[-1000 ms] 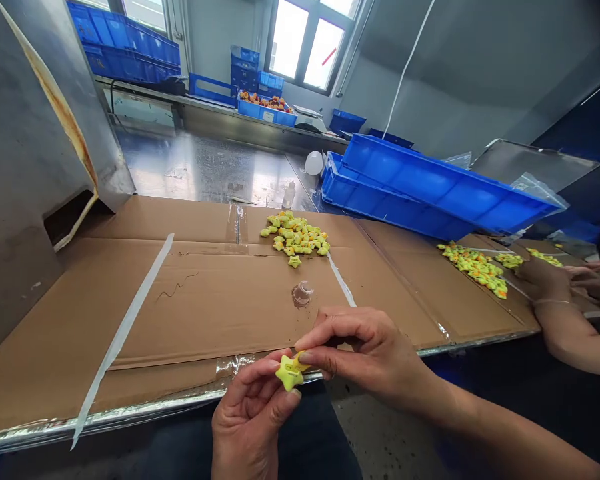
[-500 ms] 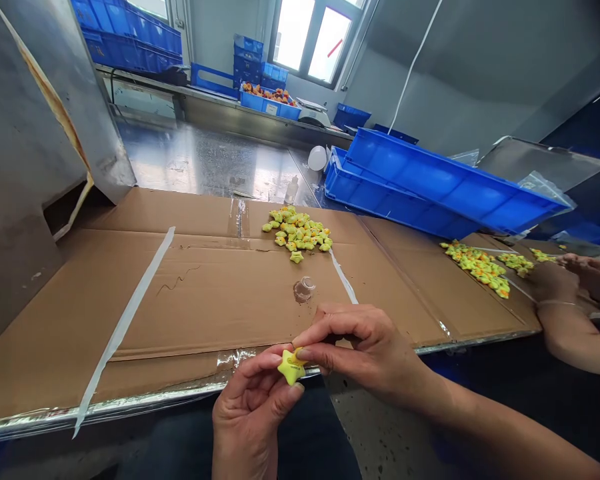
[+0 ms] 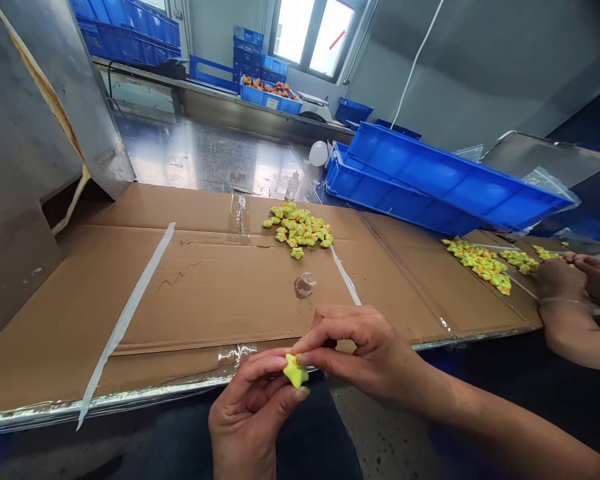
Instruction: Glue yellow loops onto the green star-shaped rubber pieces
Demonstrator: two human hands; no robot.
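Note:
A small yellow-green star-shaped figure [image 3: 296,373] is held over the table's front edge. My left hand [image 3: 250,410] grips it from the left, between the thumb below and the fingers above. My right hand [image 3: 363,343] is closed in a pinch at the star's upper right, on a small orange-yellow piece that touches the star. The fingertips hide most of that piece. Beyond my hands, a small clear cup [image 3: 306,285] rests on a dark wet patch of the cardboard. A pile of similar yellow-green stars [image 3: 303,227], several with orange parts, lies behind the cup.
Cardboard [image 3: 215,293] covers the table, with white tape strips [image 3: 130,313] on it. A clear bottle [image 3: 293,185] stands behind the pile. Stacked blue crates [image 3: 445,177] are at right. More stars [image 3: 480,265] lie near a co-worker's hands [image 3: 563,280]. A metal housing [image 3: 25,220] rises at left.
The star has turned slightly and shifted a little right in my fingers. My right fingertips now cover more of the orange-yellow piece. The view has tilted slightly.

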